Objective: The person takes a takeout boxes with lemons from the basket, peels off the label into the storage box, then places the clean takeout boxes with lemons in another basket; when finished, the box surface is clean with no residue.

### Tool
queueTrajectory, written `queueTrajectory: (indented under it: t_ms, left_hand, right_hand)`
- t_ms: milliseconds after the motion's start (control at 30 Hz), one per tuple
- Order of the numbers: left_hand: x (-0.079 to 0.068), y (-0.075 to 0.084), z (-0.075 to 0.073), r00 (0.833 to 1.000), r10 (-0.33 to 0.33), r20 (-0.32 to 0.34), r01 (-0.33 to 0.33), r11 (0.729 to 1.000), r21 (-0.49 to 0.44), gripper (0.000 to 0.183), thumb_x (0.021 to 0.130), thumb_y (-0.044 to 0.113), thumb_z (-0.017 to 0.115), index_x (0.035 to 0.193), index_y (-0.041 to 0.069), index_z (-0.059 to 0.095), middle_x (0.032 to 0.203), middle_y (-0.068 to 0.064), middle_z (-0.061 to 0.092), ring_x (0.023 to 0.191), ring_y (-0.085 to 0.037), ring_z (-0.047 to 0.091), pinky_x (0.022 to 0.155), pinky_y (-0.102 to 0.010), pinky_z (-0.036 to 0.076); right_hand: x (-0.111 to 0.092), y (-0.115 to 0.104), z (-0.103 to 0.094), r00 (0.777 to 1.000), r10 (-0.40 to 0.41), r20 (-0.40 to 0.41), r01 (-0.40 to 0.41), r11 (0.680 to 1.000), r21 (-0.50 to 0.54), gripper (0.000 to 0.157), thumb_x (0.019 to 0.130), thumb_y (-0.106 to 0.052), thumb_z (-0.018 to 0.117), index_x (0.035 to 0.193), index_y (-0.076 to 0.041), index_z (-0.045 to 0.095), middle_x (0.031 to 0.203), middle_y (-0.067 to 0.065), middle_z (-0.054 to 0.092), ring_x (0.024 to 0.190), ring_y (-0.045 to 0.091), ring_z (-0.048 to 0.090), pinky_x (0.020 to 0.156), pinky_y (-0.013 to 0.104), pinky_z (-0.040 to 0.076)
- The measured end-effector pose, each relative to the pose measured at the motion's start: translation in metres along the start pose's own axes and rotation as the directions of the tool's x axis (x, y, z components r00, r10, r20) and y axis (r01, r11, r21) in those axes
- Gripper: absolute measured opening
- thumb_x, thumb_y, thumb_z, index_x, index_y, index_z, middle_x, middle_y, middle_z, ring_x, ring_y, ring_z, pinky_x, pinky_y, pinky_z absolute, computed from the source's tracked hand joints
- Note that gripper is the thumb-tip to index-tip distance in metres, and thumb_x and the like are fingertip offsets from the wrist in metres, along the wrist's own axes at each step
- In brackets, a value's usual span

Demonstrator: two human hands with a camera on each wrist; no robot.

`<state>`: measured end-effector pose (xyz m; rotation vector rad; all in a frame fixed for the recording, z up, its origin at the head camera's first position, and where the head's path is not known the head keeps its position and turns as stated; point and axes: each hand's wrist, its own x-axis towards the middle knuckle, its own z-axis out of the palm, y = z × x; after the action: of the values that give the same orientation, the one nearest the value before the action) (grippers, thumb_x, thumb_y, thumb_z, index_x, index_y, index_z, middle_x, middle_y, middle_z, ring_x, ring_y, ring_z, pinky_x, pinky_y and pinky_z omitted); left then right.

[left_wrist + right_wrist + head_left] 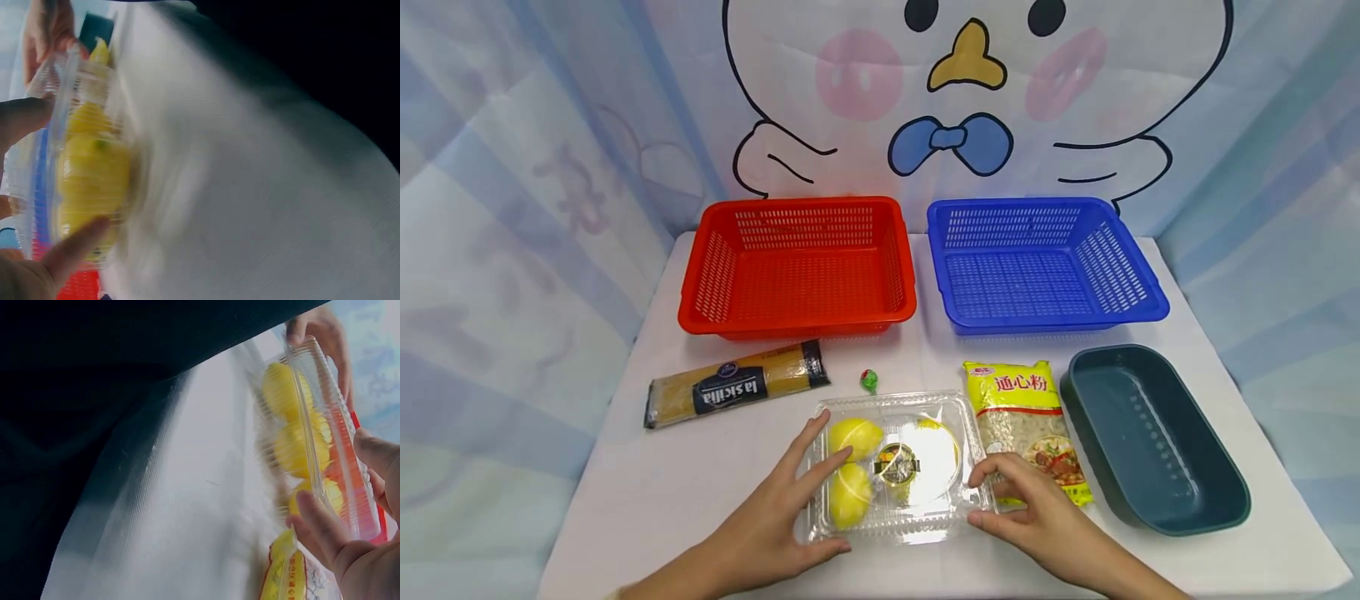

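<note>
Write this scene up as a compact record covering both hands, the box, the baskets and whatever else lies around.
Left hand: fingers spread, touching the left side of the clear clamshell box
Right hand: fingers bent around the box's right edge
Box contents: lemons; glare obscures the count
Behind, left: red basket
Behind, right: blue basket
Left packet: La Sicilia spaghetti, before the red basket
Right packet: yellow macaroni bag, beside the box
Far right: dark teal tub
Small item: green-and-red wrapped piece, beyond the box
</note>
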<state>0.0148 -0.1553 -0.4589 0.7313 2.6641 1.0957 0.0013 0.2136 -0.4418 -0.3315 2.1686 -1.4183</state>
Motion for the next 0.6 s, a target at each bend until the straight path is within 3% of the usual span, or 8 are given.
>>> queueTrajectory:
  t_ms: [233, 600]
  left_hand:
    - [0.004, -0.01, 0.0, 0.994, 0.1, -0.054, -0.103, 0.993, -0.063, 0.099, 0.075, 0.03, 0.099, 0.159, 0.015, 0.05, 0.179, -0.004, 0.004, 0.155, -0.041, 0.037, 0.097, -0.035, 0.062]
    - [0.007, -0.019, 0.001, 0.995, 0.097, -0.032, -0.101, 0.97, -0.222, 0.097, 0.077, 0.02, 0.097, 0.16, 0.018, 0.048, 0.179, -0.003, 0.003, 0.142, -0.036, 0.047, 0.075, -0.018, 0.062]
  right_hand:
    - [-0.001, -0.002, 0.005, 0.999, -0.015, -0.037, 0.014, 0.999, -0.031, 0.032, 0.099, -0.025, 0.077, 0.123, -0.016, 0.058, 0.13, 0.013, 0.056, 0.111, 0.036, 0.065, 0.081, 0.03, 0.064]
    - [0.002, -0.006, 0.002, 1.0, 0.011, -0.006, -0.011, 0.998, -0.061, 0.03, 0.1, -0.027, 0.076, 0.122, -0.019, 0.058, 0.127, 0.011, 0.055, 0.11, 0.034, 0.06, 0.081, 0.03, 0.064]
